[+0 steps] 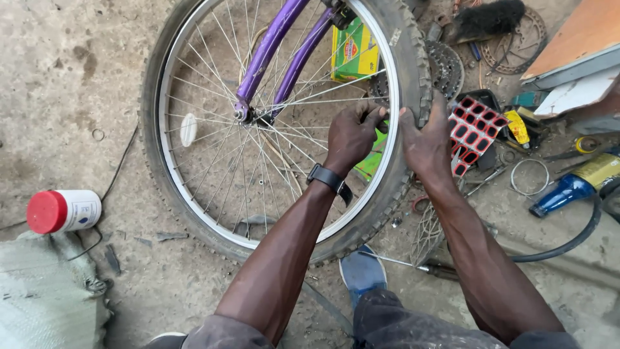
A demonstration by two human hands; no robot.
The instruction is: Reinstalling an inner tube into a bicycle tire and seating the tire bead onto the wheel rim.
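A bicycle wheel with a silver rim and a knobby black tyre stands in a purple frame. Both hands press on the tyre at the wheel's right side. My left hand, with a black watch on its wrist, curls its fingers over the rim and tyre bead. My right hand grips the tyre's outer tread just beside it. A white reflector sits among the spokes.
A white bottle with a red cap lies at the left above a grey sack. At the right lie a red-and-black patch sheet, chainrings, a brush, a blue nozzle, a hose and a screwdriver.
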